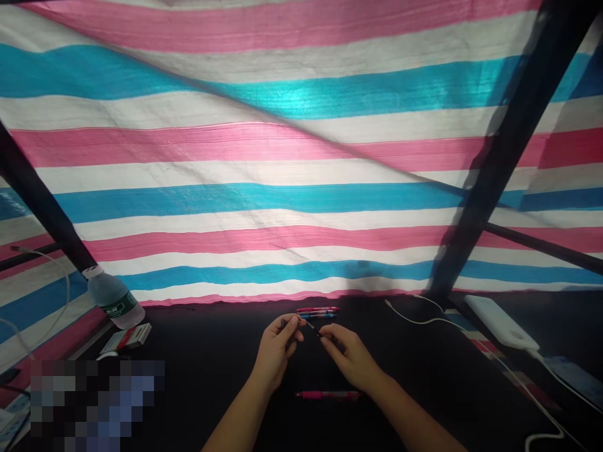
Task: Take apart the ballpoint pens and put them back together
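Head view: right fingers [335,331] pinch a slim rod [313,328]; left fingers [291,327] curl, contents hard to tell.

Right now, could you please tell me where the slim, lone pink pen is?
In the head view, the slim pink pen lies low, slightly right of centre, on the black tabletop, nearer the person than the left hand and right hand.
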Demonstrator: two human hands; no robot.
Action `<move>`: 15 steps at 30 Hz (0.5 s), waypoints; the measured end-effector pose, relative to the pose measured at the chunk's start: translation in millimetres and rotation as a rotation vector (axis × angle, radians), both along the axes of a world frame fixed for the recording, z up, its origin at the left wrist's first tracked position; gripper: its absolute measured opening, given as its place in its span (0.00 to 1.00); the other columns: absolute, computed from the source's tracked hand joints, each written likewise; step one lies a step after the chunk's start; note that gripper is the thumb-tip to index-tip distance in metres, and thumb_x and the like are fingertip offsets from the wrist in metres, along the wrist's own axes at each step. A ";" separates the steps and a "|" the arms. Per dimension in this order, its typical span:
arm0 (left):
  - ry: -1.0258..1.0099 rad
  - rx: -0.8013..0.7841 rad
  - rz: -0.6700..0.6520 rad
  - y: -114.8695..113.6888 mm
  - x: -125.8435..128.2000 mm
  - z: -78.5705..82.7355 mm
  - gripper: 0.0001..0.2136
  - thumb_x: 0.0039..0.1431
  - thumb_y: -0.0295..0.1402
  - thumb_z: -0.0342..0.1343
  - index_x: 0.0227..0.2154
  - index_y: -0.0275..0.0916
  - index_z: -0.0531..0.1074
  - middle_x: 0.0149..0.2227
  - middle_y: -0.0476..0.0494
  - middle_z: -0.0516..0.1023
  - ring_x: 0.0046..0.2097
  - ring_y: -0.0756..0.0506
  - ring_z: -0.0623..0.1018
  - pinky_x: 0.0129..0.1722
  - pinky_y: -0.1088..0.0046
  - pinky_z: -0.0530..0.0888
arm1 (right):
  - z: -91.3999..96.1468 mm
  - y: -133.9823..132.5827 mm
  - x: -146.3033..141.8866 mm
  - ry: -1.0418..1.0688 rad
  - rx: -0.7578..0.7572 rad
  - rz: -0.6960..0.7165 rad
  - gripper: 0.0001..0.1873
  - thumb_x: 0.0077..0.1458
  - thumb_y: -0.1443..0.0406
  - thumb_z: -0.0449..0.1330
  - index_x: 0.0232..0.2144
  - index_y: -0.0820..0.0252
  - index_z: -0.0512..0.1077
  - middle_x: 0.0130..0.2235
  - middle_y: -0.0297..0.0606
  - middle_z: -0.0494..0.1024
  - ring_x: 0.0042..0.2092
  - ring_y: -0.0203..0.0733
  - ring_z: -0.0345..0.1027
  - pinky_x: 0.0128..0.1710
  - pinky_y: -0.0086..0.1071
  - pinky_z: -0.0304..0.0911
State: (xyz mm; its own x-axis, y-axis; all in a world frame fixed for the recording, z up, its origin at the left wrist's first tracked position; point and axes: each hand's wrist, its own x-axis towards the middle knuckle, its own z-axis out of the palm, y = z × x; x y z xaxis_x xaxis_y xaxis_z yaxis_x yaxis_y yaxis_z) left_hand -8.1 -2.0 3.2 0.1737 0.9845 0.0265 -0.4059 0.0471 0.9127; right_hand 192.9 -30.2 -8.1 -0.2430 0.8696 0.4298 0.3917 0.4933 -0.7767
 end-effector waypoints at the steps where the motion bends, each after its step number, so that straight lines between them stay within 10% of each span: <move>1: 0.027 0.020 -0.001 -0.6 0.7 0.3 0.16 0.60 0.43 0.66 0.37 0.33 0.78 0.28 0.45 0.78 0.18 0.60 0.55 0.17 0.82 0.45 | 0.3 -0.1 -0.2 -0.003 -0.001 0.001 0.11 0.68 0.59 0.54 0.41 0.56 0.74 0.37 0.37 0.78 0.38 0.43 0.72 0.40 0.35 0.66; 15: 0.155 0.033 0.037 -1.1 2.6 -1.1 0.19 0.53 0.44 0.69 0.39 0.34 0.77 0.21 0.52 0.73 0.17 0.59 0.54 0.18 0.79 0.44 | -5.8 1.4 0.1 -0.031 0.010 0.019 0.09 0.68 0.62 0.54 0.43 0.56 0.74 0.37 0.37 0.77 0.38 0.43 0.72 0.39 0.35 0.65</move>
